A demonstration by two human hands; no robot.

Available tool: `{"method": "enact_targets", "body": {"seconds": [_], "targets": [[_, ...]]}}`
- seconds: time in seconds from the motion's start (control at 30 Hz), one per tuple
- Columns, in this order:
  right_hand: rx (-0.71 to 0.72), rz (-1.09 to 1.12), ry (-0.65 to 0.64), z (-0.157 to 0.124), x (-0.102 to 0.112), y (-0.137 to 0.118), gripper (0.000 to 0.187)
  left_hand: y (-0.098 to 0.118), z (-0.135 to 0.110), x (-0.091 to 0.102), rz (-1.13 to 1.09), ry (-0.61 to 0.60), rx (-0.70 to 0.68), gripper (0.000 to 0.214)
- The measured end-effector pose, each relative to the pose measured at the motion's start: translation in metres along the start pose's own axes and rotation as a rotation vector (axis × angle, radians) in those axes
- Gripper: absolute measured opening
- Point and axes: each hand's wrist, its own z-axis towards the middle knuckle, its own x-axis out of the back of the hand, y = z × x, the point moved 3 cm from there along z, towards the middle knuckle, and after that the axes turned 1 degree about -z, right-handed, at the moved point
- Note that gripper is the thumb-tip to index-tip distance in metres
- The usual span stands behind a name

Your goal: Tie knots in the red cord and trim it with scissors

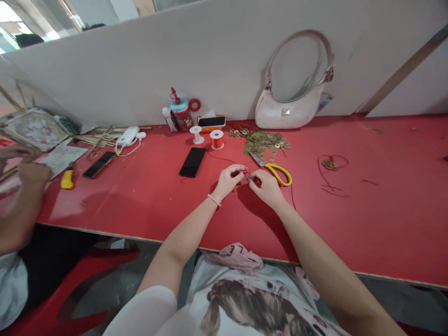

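Observation:
Over the middle of the red table, my left hand (231,179) pinches a thin red cord (246,172) between thumb and fingertips. Close on its right, my right hand (265,186) is closed on the same cord, its fingertips nearly meeting the left ones. A small teal spot shows at the right fingertips; I cannot tell what it is. One strand of cord trails off past the right wrist. Just beyond the right hand lie yellow-handled scissors (279,172), their blades pointing at a heap of brass-coloured coins (264,142).
A black phone (192,162), a spool of red thread (217,139) and a white spool (196,135) lie left of the coins. Behind stand a cup (182,114) and a white handbag (290,109). At right lies a corded coin bundle (329,164). Another person's arm (26,196) rests far left, near a yellow cutter (67,178).

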Motion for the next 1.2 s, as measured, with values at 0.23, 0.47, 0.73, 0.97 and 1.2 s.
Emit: {"method": "enact_targets", "body": {"seconds": [0.23,0.47,0.73,0.97,1.2], "targets": [[-0.095,0.080,0.062,-0.0007,0.0026,0.0005,0.012,0.0021,-0.0004,0.0007,0.003,0.012,-0.009,0.025],[-0.034,0.112,0.034,-0.0005,0.0020,-0.0021,0.035,-0.0023,0.0005,0.0007,0.017,0.008,-0.024,0.024],[0.025,0.076,0.084,-0.0002,0.0031,-0.0032,0.033,-0.0052,0.0012,0.0017,0.006,0.013,0.001,0.025],[0.092,0.046,0.106,0.0000,0.0041,-0.0020,0.034,-0.0039,0.0013,0.0014,0.005,0.024,-0.004,0.024],[0.129,-0.001,0.118,-0.0006,0.0064,-0.0014,0.035,-0.0009,0.0004,0.0003,0.014,0.027,0.005,0.025]]}}
